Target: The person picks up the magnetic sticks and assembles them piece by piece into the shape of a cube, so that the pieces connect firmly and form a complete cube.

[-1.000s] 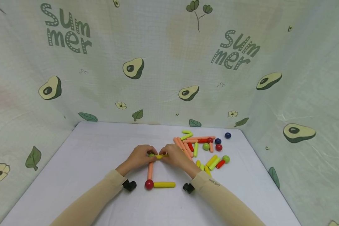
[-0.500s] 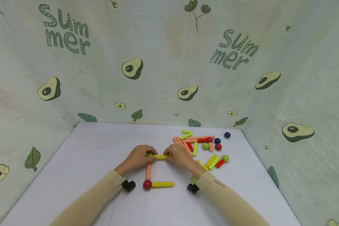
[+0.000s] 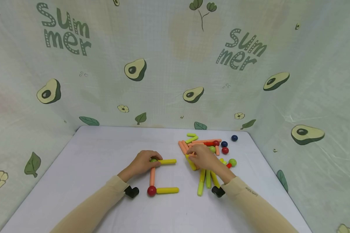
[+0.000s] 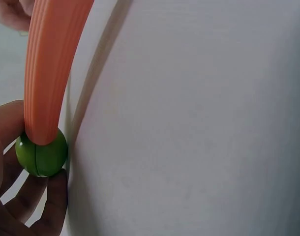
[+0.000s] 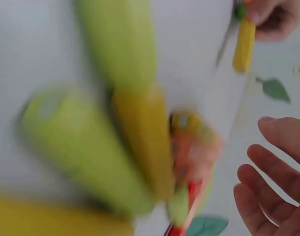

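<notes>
Beyond the glossy red ball (image 3: 152,191), the left hand (image 3: 142,162) pinches a shiny green ball (image 4: 42,155) marked by a fine seam. One ridged salmon stick (image 4: 52,69) joins both balls; a yellow stick (image 3: 168,190) points right from the red ball. Farther right of it, the right hand (image 3: 202,157), fingers loosely bent and free, hangs over loose sticks (image 3: 208,179), seemingly without touching; blur obscures this.

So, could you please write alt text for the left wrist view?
A person's left hand holds a glossy green ball in its fingers, with a ribbed orange stick ending at it, over a white tabletop. Part of the right hand shows at the top left.
</notes>
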A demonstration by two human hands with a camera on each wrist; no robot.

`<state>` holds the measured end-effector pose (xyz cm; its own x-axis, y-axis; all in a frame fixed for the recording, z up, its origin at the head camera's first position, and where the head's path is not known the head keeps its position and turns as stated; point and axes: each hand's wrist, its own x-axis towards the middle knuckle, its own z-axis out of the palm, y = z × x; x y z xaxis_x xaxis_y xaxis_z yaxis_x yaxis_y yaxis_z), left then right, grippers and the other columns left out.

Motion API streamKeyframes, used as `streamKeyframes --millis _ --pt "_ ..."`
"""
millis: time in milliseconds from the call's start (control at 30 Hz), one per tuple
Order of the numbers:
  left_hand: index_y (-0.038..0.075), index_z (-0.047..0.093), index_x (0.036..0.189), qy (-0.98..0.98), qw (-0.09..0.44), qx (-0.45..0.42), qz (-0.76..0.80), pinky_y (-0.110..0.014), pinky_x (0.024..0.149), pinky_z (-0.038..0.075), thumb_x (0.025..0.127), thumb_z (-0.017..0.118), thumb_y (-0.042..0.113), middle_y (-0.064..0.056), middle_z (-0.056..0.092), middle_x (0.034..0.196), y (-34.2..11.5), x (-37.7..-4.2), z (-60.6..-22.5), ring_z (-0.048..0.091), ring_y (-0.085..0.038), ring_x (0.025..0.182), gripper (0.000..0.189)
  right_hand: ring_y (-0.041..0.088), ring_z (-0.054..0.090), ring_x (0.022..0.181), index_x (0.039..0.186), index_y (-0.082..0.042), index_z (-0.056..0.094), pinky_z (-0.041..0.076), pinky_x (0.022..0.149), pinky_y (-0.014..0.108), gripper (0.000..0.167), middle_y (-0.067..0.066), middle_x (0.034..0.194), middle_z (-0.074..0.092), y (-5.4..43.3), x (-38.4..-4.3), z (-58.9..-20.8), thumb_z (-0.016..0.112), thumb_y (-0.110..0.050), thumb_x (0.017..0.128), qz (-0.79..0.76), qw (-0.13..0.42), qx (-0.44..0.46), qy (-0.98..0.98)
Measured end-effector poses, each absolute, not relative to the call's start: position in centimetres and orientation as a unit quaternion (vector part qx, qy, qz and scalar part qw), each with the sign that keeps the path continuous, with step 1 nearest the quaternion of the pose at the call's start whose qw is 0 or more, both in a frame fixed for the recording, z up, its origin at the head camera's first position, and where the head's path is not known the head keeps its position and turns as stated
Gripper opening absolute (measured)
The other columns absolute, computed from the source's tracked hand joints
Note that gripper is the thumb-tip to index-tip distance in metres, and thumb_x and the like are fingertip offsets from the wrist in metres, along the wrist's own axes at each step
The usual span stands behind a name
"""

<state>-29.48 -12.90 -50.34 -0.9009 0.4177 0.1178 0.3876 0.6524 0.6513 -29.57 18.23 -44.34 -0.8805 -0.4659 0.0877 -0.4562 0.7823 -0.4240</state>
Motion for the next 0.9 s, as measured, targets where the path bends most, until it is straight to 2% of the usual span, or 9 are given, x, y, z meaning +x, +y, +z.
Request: streamKeyframes --millis 200,367,667,900 --pt "0.021 0.080 0.108 0.903 0.023 0.220 0.369 -0.037 0.090 0.056 0.093 0.084 0.019 0.013 0.075 0.097 -13.1 -29.5 -49.9 0.064 -0.008 0.092 0.015 0.030 0.067 0.102 0.120 -0.006 0.078 0.060 0.090 0.044 0.025 0.011 0.120 0.074 24.6 -30.7 -44.3 0.080 -0.009 0.095 -0.203 -0.023 -0.177 0.963" --pt "0.021 0.080 0.107 0.905 0.024 0.225 0.362 -0.038 0.090 0.056 0.092 0.085 0.021 0.013 0.075 0.097 -13.1 -29.7 -49.8 0.064 -0.007 0.092 0.015 0.035 0.064 0.101 0.126 -0.004 0.075 0.061 0.088 0.044 0.032 0.017 0.124 0.071 27.4 -31.5 -45.0 0.080 -0.006 0.094 -0.202 -0.026 -0.154 0.967" --pt "0.023 0.080 0.107 0.906 0.025 0.220 0.362 -0.039 0.093 0.055 0.093 0.085 0.023 0.014 0.074 0.098 -13.1 -29.8 -50.3 0.063 -0.009 0.094 0.015 0.029 0.060 0.099 0.134 -0.001 0.071 0.060 0.092 0.046 0.038 0.019 0.131 0.067 27.0 -32.8 -46.0 0.077 -0.005 0.097 -0.182 0.005 -0.144 0.973" --pt "0.024 0.080 0.105 0.906 0.021 0.216 0.364 -0.041 0.093 0.056 0.092 0.086 0.022 0.013 0.075 0.101 -13.2 -29.8 -50.4 0.064 -0.009 0.094 0.015 0.026 0.062 0.096 0.125 -0.002 0.075 0.060 0.093 0.045 0.030 0.015 0.120 0.072 26.7 -32.9 -46.3 0.078 -0.004 0.095 -0.180 0.015 -0.148 0.972"
